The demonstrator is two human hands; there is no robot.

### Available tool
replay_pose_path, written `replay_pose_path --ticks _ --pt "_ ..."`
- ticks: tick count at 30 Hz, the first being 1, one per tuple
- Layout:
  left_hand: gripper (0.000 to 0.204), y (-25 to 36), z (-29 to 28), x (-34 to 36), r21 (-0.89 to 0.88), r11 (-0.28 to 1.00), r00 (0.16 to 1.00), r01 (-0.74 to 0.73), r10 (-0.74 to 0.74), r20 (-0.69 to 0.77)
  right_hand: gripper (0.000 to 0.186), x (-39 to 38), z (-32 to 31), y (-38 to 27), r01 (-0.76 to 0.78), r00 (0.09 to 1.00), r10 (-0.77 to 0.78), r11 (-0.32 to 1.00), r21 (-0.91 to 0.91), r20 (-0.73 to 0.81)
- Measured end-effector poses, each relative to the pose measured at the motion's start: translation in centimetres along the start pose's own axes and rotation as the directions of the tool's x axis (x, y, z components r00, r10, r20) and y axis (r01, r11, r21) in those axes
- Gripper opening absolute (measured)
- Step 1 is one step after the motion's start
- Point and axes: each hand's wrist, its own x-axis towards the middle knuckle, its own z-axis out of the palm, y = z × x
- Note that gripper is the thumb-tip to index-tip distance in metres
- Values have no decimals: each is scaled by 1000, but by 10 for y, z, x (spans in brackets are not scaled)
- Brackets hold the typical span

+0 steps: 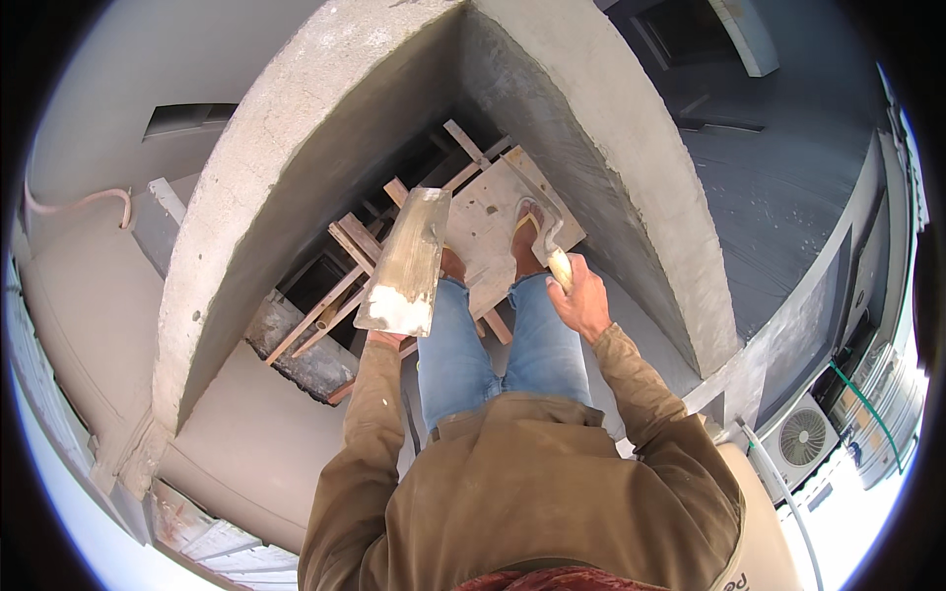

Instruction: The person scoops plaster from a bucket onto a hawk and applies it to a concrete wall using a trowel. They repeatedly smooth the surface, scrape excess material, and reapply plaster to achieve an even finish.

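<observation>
My left hand [386,338] is mostly hidden beneath a long plastering float [406,261], its fingers closed at the underside near the lower end. The float's flat face is turned up, smeared with greyish residue and a pale patch near my wrist. In my right hand [586,300] is a pointing trowel, gripped by its worn, pale wooden handle [560,268]. A bent metal neck joins that handle to a narrow grey blade [532,184], which points away and to the left, over my right foot. Float and trowel are apart.
I stand on a wooden platform [483,231], with loose timber pieces [355,241] to its left and a dark gap below. Rough concrete walls [266,148] meet in a corner around it. An air-conditioner unit [803,438] and a hose [793,502] are at the right.
</observation>
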Motion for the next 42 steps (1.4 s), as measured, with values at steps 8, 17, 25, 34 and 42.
replay_pose_path --ticks 8,17,25,34,42 --pt "40 -4 41 -88 -76 993 992 -89 95 88 50 57 -150 -115 230 912 -326 909 -348 -248" --pt "41 -31 1 -187 -248 950 965 -190 227 131 52 135 -184 -200 140 963 -253 767 -626 -95" --pt "43 -67 -31 -225 -463 867 893 -186 346 288 46 165 -165 -221 149 971 -233 748 -646 -46" --pt "42 -87 -32 -214 -505 826 902 -250 388 188 44 187 -162 -225 145 977 -215 707 -692 -16" --pt "41 -79 -29 -200 -509 802 924 -313 380 31 40 173 -152 -251 114 988 -153 545 -831 35"
